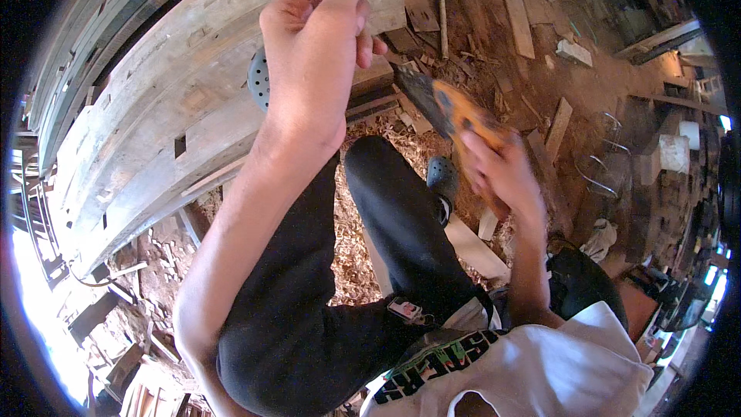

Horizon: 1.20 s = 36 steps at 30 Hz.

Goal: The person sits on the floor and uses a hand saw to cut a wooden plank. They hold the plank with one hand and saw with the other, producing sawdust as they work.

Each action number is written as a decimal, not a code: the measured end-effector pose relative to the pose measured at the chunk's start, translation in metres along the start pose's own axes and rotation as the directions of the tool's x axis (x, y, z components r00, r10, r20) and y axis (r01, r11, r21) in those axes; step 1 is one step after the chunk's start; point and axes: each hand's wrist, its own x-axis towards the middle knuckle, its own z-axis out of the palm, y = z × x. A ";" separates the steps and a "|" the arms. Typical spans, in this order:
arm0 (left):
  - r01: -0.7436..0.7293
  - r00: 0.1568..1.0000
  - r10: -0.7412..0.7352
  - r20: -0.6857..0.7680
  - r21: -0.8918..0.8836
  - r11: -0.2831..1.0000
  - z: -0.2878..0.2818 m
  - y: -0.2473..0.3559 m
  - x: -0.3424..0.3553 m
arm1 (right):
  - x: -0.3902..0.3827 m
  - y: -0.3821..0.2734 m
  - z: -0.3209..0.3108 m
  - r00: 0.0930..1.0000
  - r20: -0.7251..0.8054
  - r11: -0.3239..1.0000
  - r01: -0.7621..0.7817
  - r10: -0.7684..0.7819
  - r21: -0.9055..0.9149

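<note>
The right hand (pixel 498 174) has its grip closed round an orange-handled tool (pixel 451 112), blurred, at three o'clock. The left hand (pixel 316 46), at twelve, pinches a small wooden block (pixel 384 6) (mid-shaping, seemingly); next, the blade must meet the block squarely.

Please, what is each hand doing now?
Left hand: closed on a small wooden block.
Right hand: closed on an orange hand tool.
</note>
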 end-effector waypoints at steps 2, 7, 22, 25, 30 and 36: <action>0.007 1.000 -0.007 0.003 -0.007 1.000 0.000 -0.001 0.000 | 0.058 0.014 0.026 0.987 -0.109 0.967 0.087 -0.116 -0.240; 0.006 1.000 -0.006 -0.016 -0.011 1.000 -0.004 0.011 -0.005 | 0.149 0.048 0.038 0.994 -0.092 0.984 0.078 -0.064 0.162; 0.167 0.981 -0.178 -0.079 -0.124 0.978 0.007 0.007 0.009 | -0.004 -0.005 0.010 0.998 0.046 0.980 0.041 -0.051 0.194; -0.011 1.000 0.011 -0.013 -0.023 1.000 0.012 0.012 0.003 | 0.077 0.030 0.032 0.999 0.024 0.999 0.048 -0.047 -0.025; -0.110 0.994 0.110 -0.007 0.009 0.994 0.005 0.024 -0.006 | 0.122 0.060 0.024 0.981 0.085 0.954 0.145 -0.173 0.261; -0.040 0.995 0.029 -0.092 -0.126 0.991 0.000 0.008 0.005 | 0.023 0.006 0.010 0.974 0.052 0.958 0.206 -0.220 0.198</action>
